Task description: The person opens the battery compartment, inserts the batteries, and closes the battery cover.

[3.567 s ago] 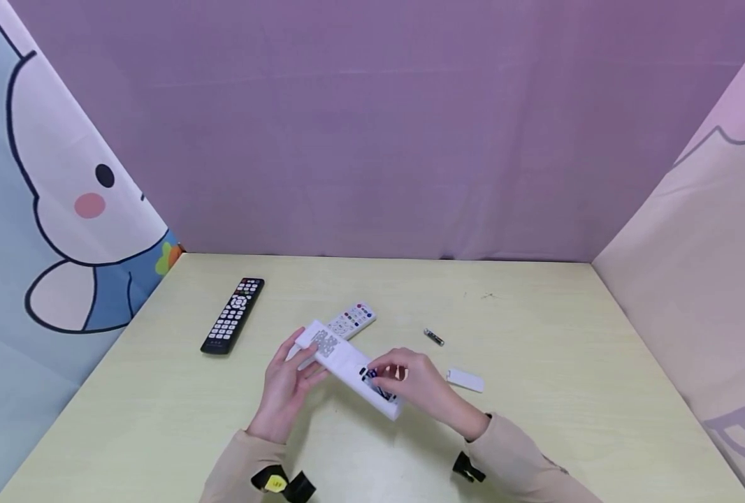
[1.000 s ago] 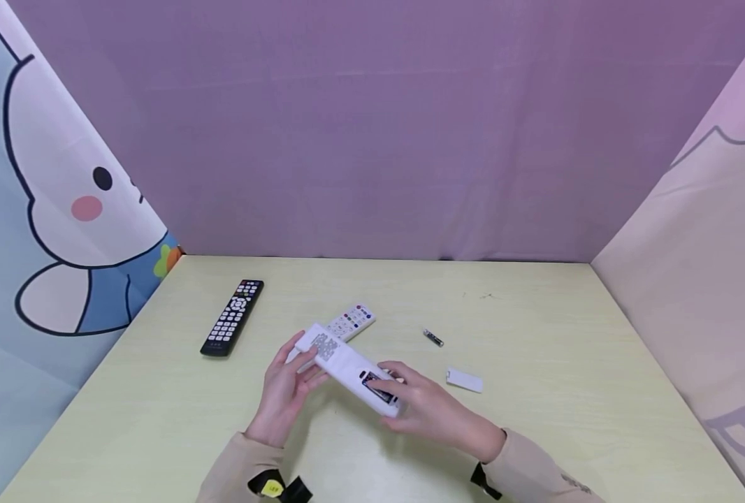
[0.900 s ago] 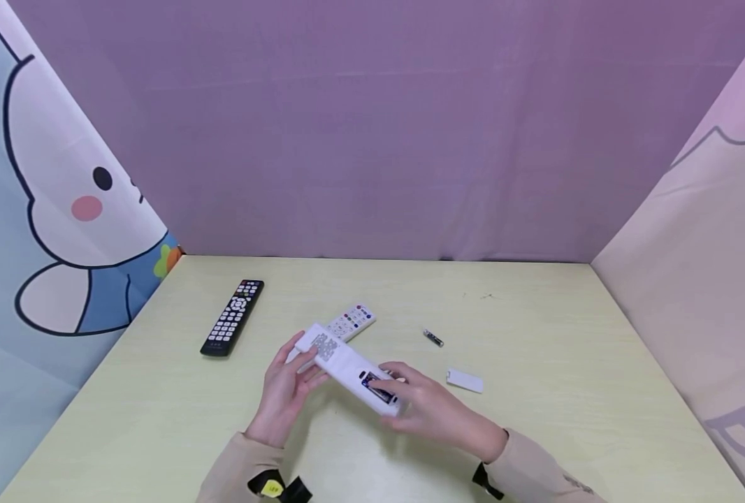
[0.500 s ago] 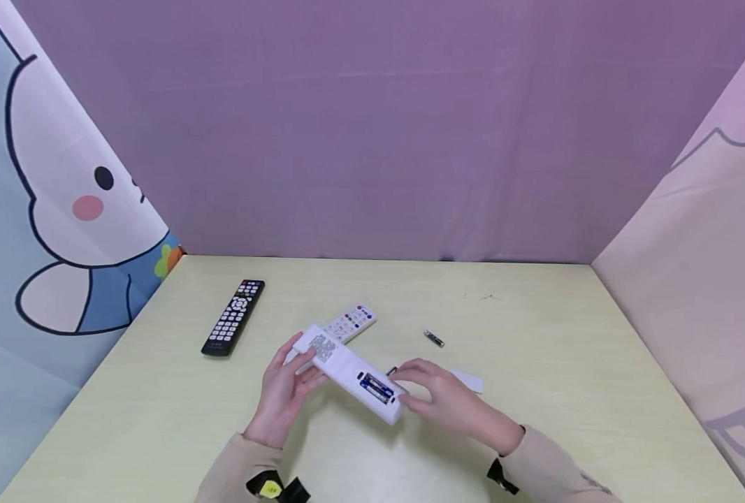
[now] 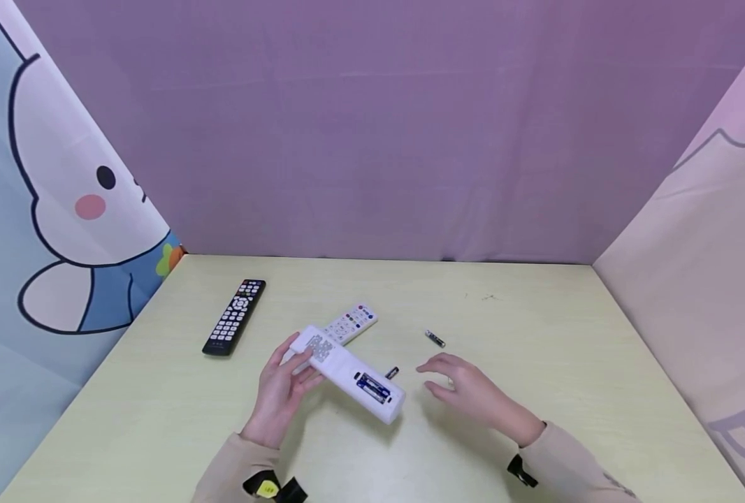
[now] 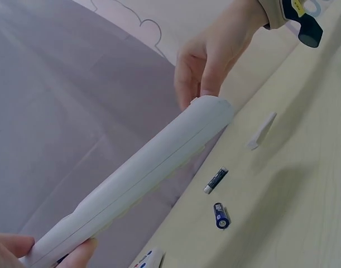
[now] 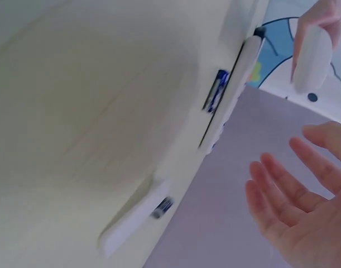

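Note:
My left hand (image 5: pixel 277 402) grips one end of a white remote control (image 5: pixel 337 363), held back side up and tilted over the table. Blue batteries (image 5: pixel 373 388) lie in its uncovered compartment near the far end. To the right of the remote, my right hand (image 5: pixel 473 395) hovers with fingers spread and holds nothing. One loose battery (image 5: pixel 392 373) shows just behind the remote, and a second dark battery (image 5: pixel 435 339) lies farther back. The white battery cover (image 7: pixel 134 218) rests on the table in the right wrist view; in the head view my right hand hides it.
A second white remote (image 5: pixel 352 323) lies buttons up, partly behind the held one. A black remote (image 5: pixel 234 318) is at the table's left. Purple cloth (image 5: pixel 372 140) hangs along the back edge, with printed cloth at both sides.
My right hand has drawn away from the battery compartment to the right, uncovering the batteries and a loose one behind the remote. My left hand keeps its grip almost in place.

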Demonstrator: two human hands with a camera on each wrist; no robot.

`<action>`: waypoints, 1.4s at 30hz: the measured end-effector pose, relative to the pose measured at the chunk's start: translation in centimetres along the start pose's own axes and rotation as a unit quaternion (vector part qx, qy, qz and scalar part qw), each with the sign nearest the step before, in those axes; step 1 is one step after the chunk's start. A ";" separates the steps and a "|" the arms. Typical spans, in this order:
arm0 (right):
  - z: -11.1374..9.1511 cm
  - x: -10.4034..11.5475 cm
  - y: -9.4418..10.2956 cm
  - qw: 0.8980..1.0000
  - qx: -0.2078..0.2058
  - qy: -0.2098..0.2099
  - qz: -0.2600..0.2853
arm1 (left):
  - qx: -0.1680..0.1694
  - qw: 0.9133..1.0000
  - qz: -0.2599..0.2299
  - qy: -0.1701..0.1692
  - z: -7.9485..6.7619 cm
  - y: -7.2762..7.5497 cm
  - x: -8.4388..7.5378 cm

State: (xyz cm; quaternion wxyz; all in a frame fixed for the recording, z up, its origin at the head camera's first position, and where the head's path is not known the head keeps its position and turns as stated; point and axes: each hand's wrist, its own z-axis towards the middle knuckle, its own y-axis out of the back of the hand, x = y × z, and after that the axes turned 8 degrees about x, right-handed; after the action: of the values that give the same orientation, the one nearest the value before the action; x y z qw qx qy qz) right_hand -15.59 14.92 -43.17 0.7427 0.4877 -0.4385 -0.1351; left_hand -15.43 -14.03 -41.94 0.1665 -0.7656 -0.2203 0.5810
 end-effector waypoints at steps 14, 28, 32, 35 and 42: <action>-0.9 -2.8 0.7 1.000 -0.005 0.002 -0.011 | -0.004 1.000 0.005 0.002 -0.2 0.3 -0.4; -1.3 -3.9 1.3 0.996 0.053 -0.068 -0.008 | -0.004 1.000 0.011 0.000 -0.3 0.6 -0.5; -1.2 -4.3 1.1 0.995 0.059 -0.079 -0.024 | -0.004 1.000 0.011 0.001 -0.4 0.6 -0.5; -1.1 -4.6 0.9 0.994 0.065 -0.083 -0.025 | -0.004 1.000 0.011 0.001 -0.4 0.7 -0.5; -0.9 -5.2 0.6 0.992 0.073 -0.098 -0.009 | -0.007 1.000 0.005 0.001 -0.3 0.6 -0.6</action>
State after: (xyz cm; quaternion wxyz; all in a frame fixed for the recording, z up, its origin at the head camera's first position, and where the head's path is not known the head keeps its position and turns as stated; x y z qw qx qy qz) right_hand -18.06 19.03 -45.45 0.6573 0.5290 -0.5133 -0.1568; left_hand -15.13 -14.87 -41.72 0.1589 -0.7685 -0.2206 0.5792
